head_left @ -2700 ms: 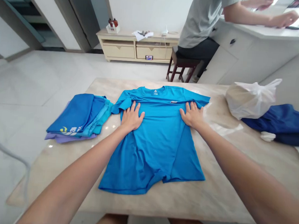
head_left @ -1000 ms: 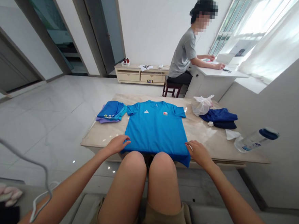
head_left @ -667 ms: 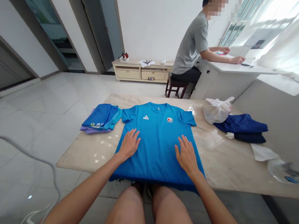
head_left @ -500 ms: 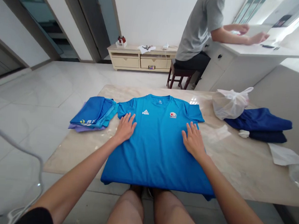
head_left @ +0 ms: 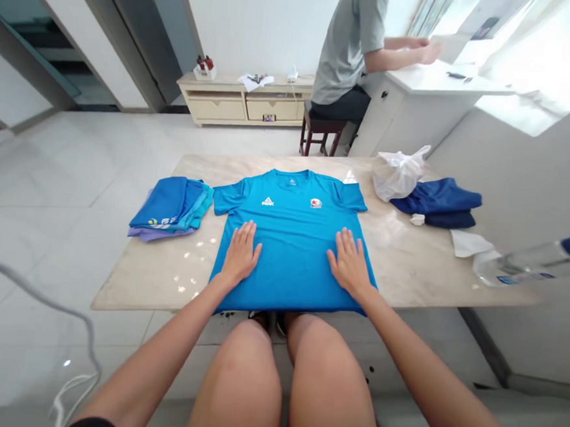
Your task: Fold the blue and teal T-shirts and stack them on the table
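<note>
A blue T-shirt [head_left: 290,240] lies spread front side up across the table, its collar at the far side and its hem at the near edge. It has a white logo on one side of the chest and a red-star badge on the other. My left hand [head_left: 242,253] rests flat on the shirt's left part, fingers stretched out. On the right part, my right hand [head_left: 350,265] lies flat too, its fingers apart. Left of the shirt sits a stack of folded clothes [head_left: 168,208] in blue, teal and purple.
On the marble-look table [head_left: 139,275] at right are a white plastic bag [head_left: 400,173], dark blue clothing [head_left: 439,198], white paper [head_left: 469,244] and a clear bottle [head_left: 530,263]. Beyond, a person [head_left: 348,49] sits on a stool [head_left: 320,125] at a white counter. A cable [head_left: 82,320] hangs at left.
Both hands have slid down the shirt toward the near edge. The hem hangs less over that edge in view. The camera has turned right, bringing more of the bottle into sight.
</note>
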The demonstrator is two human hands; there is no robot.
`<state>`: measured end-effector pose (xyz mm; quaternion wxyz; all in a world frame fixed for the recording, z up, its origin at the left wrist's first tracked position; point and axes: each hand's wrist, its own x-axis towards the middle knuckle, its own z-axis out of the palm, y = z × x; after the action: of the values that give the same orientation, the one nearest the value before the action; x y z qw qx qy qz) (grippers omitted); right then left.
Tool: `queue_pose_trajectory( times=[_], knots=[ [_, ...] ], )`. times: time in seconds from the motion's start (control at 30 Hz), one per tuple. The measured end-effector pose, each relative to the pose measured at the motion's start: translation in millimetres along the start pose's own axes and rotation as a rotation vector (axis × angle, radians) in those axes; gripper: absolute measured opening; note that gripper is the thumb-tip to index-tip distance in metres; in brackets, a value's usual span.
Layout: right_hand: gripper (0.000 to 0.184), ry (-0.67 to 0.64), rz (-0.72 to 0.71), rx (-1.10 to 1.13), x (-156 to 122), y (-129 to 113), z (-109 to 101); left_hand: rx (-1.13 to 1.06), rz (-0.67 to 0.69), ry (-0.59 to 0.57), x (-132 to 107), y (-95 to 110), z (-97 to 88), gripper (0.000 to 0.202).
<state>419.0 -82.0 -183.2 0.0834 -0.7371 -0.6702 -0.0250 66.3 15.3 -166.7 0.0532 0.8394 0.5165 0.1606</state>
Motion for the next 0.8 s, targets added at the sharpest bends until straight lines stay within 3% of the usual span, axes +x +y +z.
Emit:
queue_pose_trajectory(
  times=[0.1, 0.2, 0.33, 0.4, 0.5, 0.6, 0.7, 0.8],
  knots=[
    [0.07, 0.0, -0.028, 0.041, -48, -15, 1, -0.023, -0.076, 0.015, -48, 12, 3.6, 0.065],
    [0.07, -0.046, 0.014, 0.055, -78, -19, -5, 0.019, -0.101, -0.024, -75, 16, -1.0, 0.065],
    [0.073, -0.226, -0.037, 0.056, -95, -16, -40, 0.103, -0.089, -0.103, -93, 28, -25.4, 0.066],
    [0.069, -0.335, -0.053, 0.053, -96, -13, -63, 0.16, -0.089, -0.222, -98, 35, -42.9, 0.061],
    [0.056, -0.445, 0.017, 0.068, -85, -2, -90, 0.218, -0.098, -0.399, -98, 40, -67.1, 0.049],
    [0.042, -0.369, 0.183, 0.142, -56, 23, -99, 0.2, -0.084, -0.379, -88, 34, -76.6, 0.049],
    [0.037, -0.219, 0.399, 0.255, -14, 58, -87, 0.144, -0.098, -0.291, -68, 12, -69.7, 0.053],
    [0.038, -0.096, 0.558, 0.322, 33, 90, -61, 0.137, -0.146, -0.213, -47, -22, -58.8, 0.053]
  ],
)
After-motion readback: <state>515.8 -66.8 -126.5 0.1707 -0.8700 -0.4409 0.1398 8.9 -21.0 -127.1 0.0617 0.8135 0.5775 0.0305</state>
